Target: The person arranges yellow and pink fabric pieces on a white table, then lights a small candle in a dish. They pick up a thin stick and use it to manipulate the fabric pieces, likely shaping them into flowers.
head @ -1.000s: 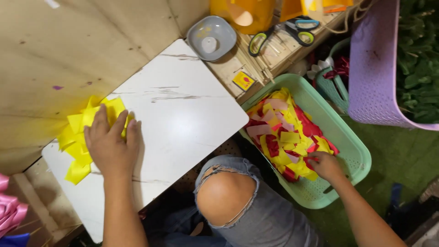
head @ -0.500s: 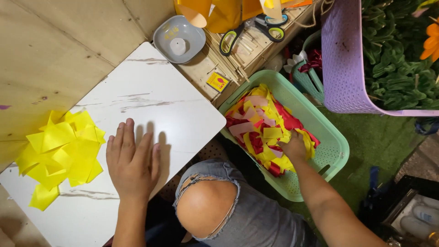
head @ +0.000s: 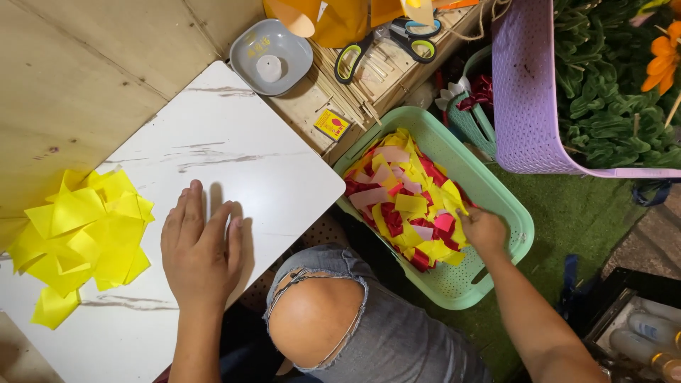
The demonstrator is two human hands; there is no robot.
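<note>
Left hand point(head: 200, 254): lifted off folded yellow paper pile point(head: 78, 241), now flat, fingers spread, on white board point(head: 248, 163) beside it. Right hand point(head: 482, 228): reached deeper into green basket point(head: 496, 206), fingers closing among red, pink, yellow paper pieces point(head: 408, 202); grip unclear. Fetching phase.

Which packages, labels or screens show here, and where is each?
Small box: on the wooden crate beside the green basket; flat, square, yellow with a red mark.
Bottles: bottom right corner, in a dark case; clear with pale caps, labels too small to tell.
No screens or signs.
</note>
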